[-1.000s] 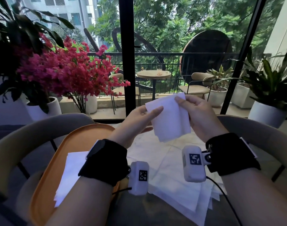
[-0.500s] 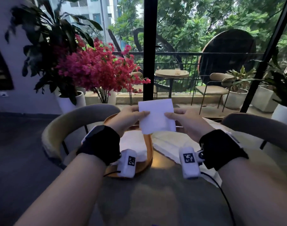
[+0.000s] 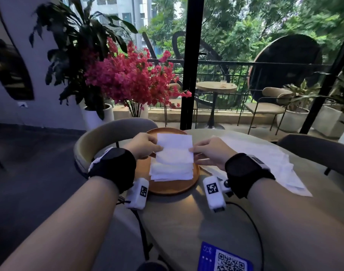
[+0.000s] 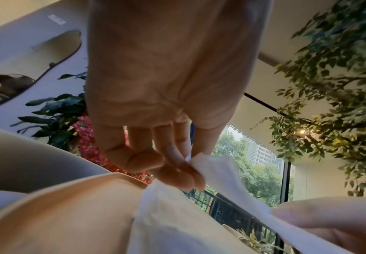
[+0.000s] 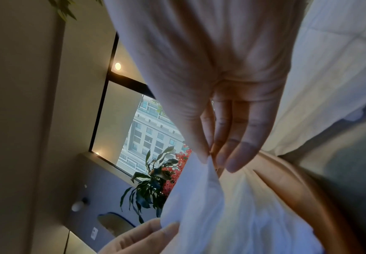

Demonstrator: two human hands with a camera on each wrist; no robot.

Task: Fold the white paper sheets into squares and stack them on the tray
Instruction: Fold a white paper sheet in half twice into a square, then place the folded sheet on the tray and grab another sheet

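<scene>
Folded sheet [image 3: 174,148] lowered over tray [image 3: 171,187] — both hands' fingers [image 4: 178,169] pinching it, stack [image 3: 171,172] half-hidden.

Folded sheet [image 3: 174,148], pinched at its sides: thin white paper, soft and tissue-like, matt, faintly translucent where light passes through. Stack of folded squares [image 3: 171,171] beneath: same matt white paper, edges slightly ragged. Tray [image 3: 173,187]: wood by the look, warm orange-brown, smooth with a low satin sheen. Unfolded sheets [image 3: 265,157] to the right: white paper, creased in a grid. Table top [image 3: 186,222]: grey-green, smooth, mottled like stone, dull gloss. Wrist bands [image 3: 116,165]: black cloth, matt. Camera housings [image 3: 213,194]: white plastic, smooth. Near card [image 3: 224,258]: glossy blue print.
</scene>
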